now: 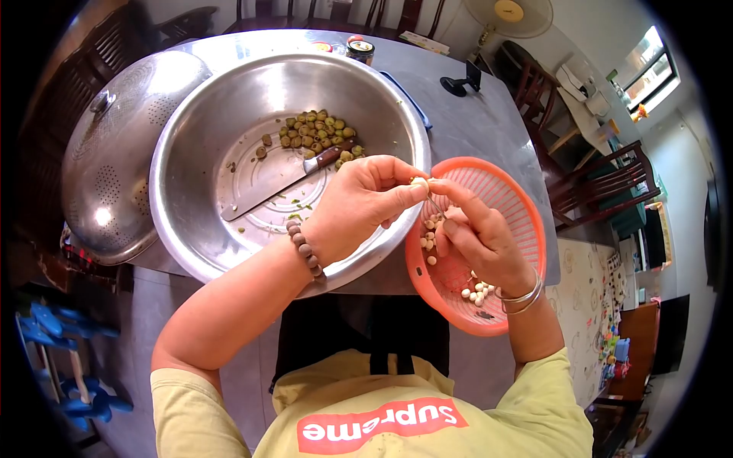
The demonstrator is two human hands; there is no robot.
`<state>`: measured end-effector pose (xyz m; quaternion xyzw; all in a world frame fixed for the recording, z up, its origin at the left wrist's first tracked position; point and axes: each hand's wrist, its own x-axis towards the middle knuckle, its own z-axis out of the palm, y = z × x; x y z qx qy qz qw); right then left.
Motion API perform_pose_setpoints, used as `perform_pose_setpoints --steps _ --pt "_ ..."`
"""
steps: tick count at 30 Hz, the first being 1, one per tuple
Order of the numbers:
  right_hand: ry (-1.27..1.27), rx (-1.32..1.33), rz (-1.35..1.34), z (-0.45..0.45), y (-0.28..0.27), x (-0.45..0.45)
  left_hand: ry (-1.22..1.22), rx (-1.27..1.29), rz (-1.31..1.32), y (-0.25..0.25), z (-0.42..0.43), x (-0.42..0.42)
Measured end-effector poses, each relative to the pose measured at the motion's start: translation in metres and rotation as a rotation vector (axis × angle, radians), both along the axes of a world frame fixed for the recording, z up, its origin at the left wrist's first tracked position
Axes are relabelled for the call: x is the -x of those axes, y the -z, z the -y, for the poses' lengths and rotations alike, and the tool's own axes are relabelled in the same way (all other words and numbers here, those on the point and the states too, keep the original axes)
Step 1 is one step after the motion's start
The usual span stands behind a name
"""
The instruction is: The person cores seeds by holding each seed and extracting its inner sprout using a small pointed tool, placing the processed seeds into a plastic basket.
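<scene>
Between thumb and forefinger, my left hand (374, 200) pinches a small whitish round piece (419, 184) above the rim between bowl and basket. My right hand (482, 233) is closed, its forefinger touching the piece; what its other fingers hold, if anything, is hidden. Below is an orange-red plastic basket (540, 252) with several whitish round pieces (477, 293) inside. At the left, a large steel bowl (177, 130) contains a pile of green-brown round pieces (313, 131) and a knife (275, 185) with a brown handle, lying on the bottom.
A perforated steel lid (126, 153) leans at the bowl's left. On the grey table (489, 130) are a jar (360, 51), a black stand (462, 80) and a blue-edged item behind the bowl. Wooden chairs (607, 179), a fan (510, 11) and blue stools (72, 328) surround it.
</scene>
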<state>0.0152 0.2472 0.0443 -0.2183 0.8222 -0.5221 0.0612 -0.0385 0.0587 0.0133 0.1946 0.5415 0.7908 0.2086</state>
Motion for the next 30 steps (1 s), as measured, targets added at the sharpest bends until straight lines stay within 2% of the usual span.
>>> perform_pose_setpoints --steps 4,7,9,15,18,25,30 --pt "0.020 0.044 0.002 0.002 0.007 0.000 -0.008 0.018 -0.021 0.001 0.000 0.000" --pt "0.030 0.016 -0.027 0.002 0.009 0.001 -0.011 0.043 -0.042 0.001 0.002 0.000" --pt "0.045 -0.058 -0.161 0.003 0.011 0.002 -0.019 0.042 -0.065 0.001 0.000 -0.003" --pt "0.056 -0.084 -0.202 0.004 0.014 0.005 -0.032 0.033 -0.123 0.009 -0.005 -0.002" --pt "0.094 -0.023 -0.087 0.008 0.011 0.004 -0.016 0.070 -0.070 0.003 -0.001 -0.002" --pt "0.108 0.036 -0.052 0.010 0.008 0.003 0.023 -0.019 -0.008 0.003 0.000 0.002" --pt "0.111 0.006 -0.057 0.007 0.012 0.003 -0.028 0.064 -0.064 0.003 -0.002 0.000"
